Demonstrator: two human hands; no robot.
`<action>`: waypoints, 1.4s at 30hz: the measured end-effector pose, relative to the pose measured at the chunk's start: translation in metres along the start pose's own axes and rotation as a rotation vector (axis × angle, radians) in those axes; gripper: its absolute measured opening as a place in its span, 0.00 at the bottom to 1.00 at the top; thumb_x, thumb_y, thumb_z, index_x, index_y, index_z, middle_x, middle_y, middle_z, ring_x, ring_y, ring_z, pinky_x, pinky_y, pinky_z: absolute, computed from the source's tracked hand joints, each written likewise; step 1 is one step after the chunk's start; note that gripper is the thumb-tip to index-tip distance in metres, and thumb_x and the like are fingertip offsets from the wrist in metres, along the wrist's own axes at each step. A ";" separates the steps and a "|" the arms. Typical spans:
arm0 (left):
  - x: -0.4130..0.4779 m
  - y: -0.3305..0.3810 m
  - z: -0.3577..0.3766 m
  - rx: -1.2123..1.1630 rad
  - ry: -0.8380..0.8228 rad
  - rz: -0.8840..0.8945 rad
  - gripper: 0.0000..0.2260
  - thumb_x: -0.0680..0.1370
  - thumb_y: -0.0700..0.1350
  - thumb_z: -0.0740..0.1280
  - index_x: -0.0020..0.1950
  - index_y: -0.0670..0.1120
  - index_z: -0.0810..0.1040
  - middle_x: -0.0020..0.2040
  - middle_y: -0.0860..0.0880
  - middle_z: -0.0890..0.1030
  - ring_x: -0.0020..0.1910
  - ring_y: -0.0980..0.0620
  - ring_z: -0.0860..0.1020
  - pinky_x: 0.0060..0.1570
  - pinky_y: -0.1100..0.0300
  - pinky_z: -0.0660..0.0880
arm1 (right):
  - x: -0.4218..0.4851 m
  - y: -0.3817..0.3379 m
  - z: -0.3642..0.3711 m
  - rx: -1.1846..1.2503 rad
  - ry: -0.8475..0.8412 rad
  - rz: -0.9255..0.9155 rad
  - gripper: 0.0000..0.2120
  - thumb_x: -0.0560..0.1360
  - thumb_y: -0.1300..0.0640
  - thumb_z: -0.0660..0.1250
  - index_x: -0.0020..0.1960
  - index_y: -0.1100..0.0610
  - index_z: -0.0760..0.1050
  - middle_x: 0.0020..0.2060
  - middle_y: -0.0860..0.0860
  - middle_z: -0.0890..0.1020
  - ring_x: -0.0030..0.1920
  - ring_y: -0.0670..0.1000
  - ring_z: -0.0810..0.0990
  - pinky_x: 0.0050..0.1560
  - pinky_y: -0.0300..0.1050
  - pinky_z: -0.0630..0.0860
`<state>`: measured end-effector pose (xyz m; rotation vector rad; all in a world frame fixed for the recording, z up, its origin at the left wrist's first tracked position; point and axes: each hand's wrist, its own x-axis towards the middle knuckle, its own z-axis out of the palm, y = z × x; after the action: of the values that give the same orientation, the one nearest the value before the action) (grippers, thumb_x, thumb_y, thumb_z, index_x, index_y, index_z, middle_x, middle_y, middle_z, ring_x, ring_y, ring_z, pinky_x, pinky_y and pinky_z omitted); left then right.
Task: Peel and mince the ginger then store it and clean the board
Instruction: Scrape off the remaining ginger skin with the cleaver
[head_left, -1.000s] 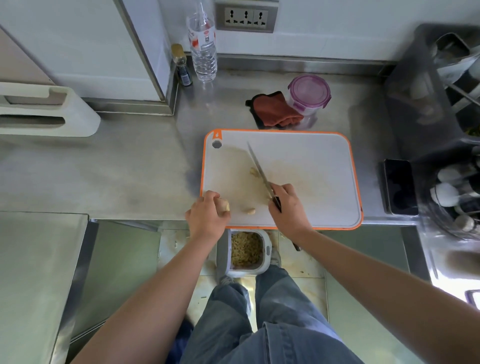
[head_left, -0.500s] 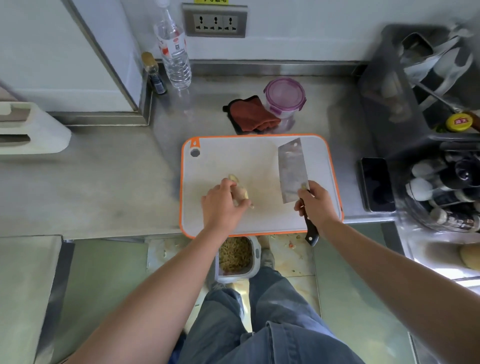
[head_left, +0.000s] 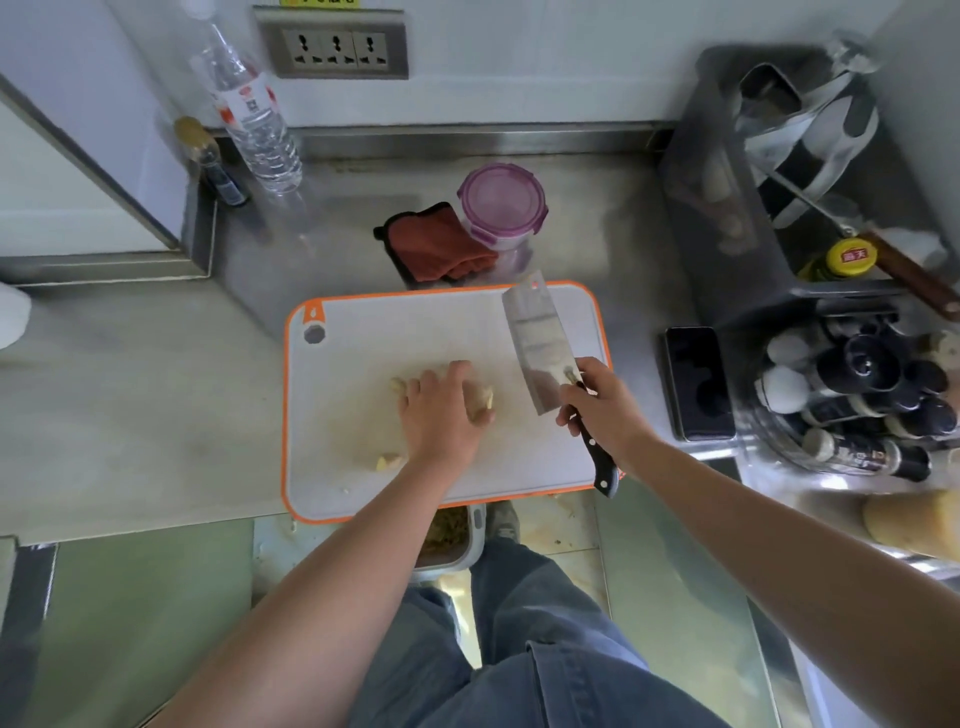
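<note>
The ginger (head_left: 480, 402) lies near the middle of the cutting board (head_left: 363, 343), mostly hidden under the left hand (head_left: 441, 410), whose grip is pressed flat over it, fingers spread and loosely curled around the pale pieces; a small separate scrap of ginger (head_left: 387, 461) sits just beside the wrist toward the board's near edge. The right hand (head_left: 605, 410) has its grip clenched on the black handle of the cleaver (head_left: 540, 343), which is held flat-side up over the board's right side, blade pointing to the far right corner, with what look like ginger bits stuck on the steel. The board sits at the table's near edge, slightly overhanging it, and a bin (head_left: 452, 535) stands on the floor below. Behind the board's far edge are a red cloth (head_left: 431, 244) and a purple-lidded container (head_left: 501, 205), likely meant for storage; a phone (head_left: 696, 382) lies on the table just right of the board. The risks, as I judge them: the spread fingers lie near the blade's path if chopping begins before they curl back; the wet-looking pieces could skid under the blade; the overhanging board could tip or slide under hard chops; stuck bits may drop off the cleaver onto the table.
</note>
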<state>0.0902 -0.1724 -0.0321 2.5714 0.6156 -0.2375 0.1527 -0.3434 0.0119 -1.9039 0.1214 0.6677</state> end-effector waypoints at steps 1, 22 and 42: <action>-0.001 -0.002 -0.003 -0.024 0.032 -0.010 0.23 0.74 0.55 0.69 0.66 0.51 0.70 0.57 0.46 0.75 0.58 0.43 0.72 0.58 0.51 0.67 | 0.001 -0.003 0.003 -0.002 -0.008 -0.024 0.07 0.77 0.67 0.58 0.50 0.58 0.72 0.33 0.51 0.77 0.23 0.45 0.72 0.27 0.40 0.67; -0.043 -0.050 -0.024 -0.709 -0.127 -0.280 0.10 0.75 0.51 0.58 0.38 0.46 0.69 0.33 0.45 0.73 0.36 0.35 0.79 0.41 0.41 0.78 | 0.007 0.000 0.060 -0.536 -0.060 -0.442 0.21 0.74 0.66 0.63 0.66 0.54 0.72 0.64 0.52 0.73 0.61 0.54 0.72 0.64 0.47 0.70; -0.052 -0.126 -0.046 -0.313 0.180 -0.407 0.14 0.82 0.43 0.53 0.61 0.37 0.71 0.45 0.36 0.81 0.43 0.36 0.79 0.43 0.50 0.73 | -0.005 0.009 0.110 -0.970 -0.102 -0.607 0.29 0.75 0.60 0.62 0.74 0.52 0.62 0.77 0.53 0.53 0.77 0.54 0.48 0.74 0.51 0.46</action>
<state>-0.0123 -0.0710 -0.0306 2.1625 1.1466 -0.0360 0.1015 -0.2516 -0.0233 -2.6095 -0.9708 0.4122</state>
